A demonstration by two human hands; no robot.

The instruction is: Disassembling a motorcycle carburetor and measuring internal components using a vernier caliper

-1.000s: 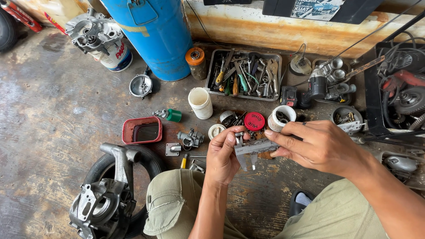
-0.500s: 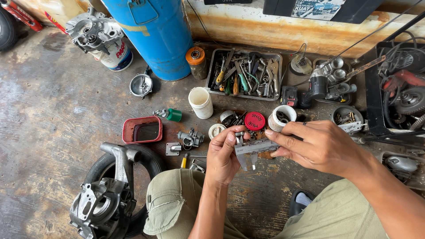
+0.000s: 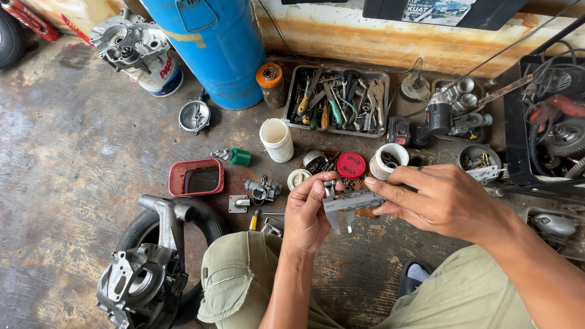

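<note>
Dirty workshop floor (image 3: 73, 152) with lots of metal parts on it.
Big blue barrel (image 3: 213, 49) stands at the back, beside a tray of tools (image 3: 335, 100) and a white cup (image 3: 276, 139). Over the person's knees, the left hand (image 3: 308, 213) and right hand (image 3: 442, 198) both pinch a grey measuring caliper (image 3: 350, 204), one at each end, just in front of a round red lid (image 3: 351, 165).
</note>
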